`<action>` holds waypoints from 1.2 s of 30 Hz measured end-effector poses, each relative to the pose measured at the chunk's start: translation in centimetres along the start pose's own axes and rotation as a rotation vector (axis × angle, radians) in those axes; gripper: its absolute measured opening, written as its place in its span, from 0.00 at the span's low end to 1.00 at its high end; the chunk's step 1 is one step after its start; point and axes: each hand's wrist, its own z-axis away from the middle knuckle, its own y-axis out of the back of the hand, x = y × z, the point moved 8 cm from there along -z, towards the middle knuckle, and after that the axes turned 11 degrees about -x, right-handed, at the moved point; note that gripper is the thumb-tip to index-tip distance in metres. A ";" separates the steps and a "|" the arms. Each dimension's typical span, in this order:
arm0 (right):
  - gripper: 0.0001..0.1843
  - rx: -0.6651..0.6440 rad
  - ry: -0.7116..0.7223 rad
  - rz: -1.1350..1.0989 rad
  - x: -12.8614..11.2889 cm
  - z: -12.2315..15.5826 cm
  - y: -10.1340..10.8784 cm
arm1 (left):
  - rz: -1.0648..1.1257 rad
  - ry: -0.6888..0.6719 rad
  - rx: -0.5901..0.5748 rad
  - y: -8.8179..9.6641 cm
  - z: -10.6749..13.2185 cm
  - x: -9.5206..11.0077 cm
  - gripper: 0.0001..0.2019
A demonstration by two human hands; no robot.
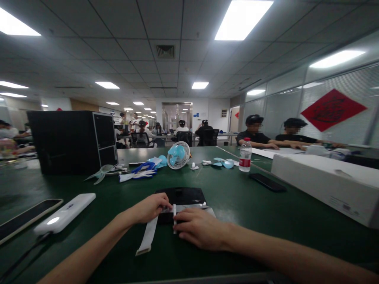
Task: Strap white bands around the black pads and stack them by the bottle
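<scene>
A flat black case-like piece (182, 194) lies on the green table in front of me. A white ribbed flat strip (149, 233), like a ribbon cable, runs from it toward me and ends in a pale block. My left hand (152, 208) is closed at the piece's left side, fingertips pinched by a narrow white bar (174, 219); what lies between them is hidden. My right hand (204, 229) lies over the right side with fingers stretched out, tips touching the bar. Silvery-white sheet material (194, 206) shows between the hands and the black piece.
At left are a white power bank (66, 213) with a cable, a phone (26, 217) and a black computer case (69, 142). Farther back are gloves (139, 170), a small fan (178, 155), a bottle (245, 156) and a dark phone (267, 182). A white box (328, 185) stands right.
</scene>
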 end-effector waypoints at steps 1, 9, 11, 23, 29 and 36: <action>0.20 0.011 -0.020 -0.034 0.3 -0.1 0.1 | 0.000 -0.002 -0.001 0.0 0.0 0.1 0.19; 0.22 -0.016 -0.036 -0.180 1.1 0.0 1.3 | -0.026 -0.012 -0.060 0.2 0.3 0.6 0.18; 0.21 -0.034 -0.075 -0.190 1.9 0.2 1.6 | -0.020 -0.007 -0.069 0.3 0.4 0.5 0.18; 0.17 -0.145 -0.392 -0.225 8.5 2.7 3.4 | 0.020 0.090 -0.088 0.8 0.9 -1.4 0.08; 0.17 -0.154 -0.429 -0.238 9.0 3.1 3.5 | 0.071 0.153 -0.105 0.5 1.3 -3.2 0.08; 0.13 0.028 -0.397 -0.239 10.1 1.8 4.3 | 0.115 0.193 -0.008 2.1 1.3 -4.8 0.14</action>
